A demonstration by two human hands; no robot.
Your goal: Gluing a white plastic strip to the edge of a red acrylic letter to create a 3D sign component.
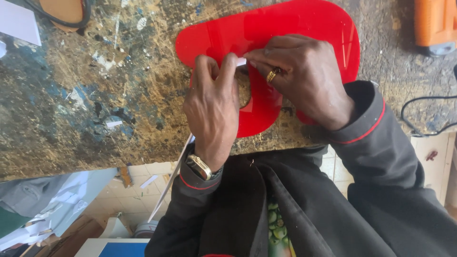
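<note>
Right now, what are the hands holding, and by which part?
Both hands pinch a small white strip above the red plastic sheet: the left hand and the right hand grip it by its ends with their fingertips.

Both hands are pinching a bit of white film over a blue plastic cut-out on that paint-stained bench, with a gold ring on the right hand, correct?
Not quite: the plastic cut-out is red, not blue, as the head view shows. The rest holds: the left hand and right hand pinch the white film over it on the paint-stained bench, gold ring on the right.
</note>
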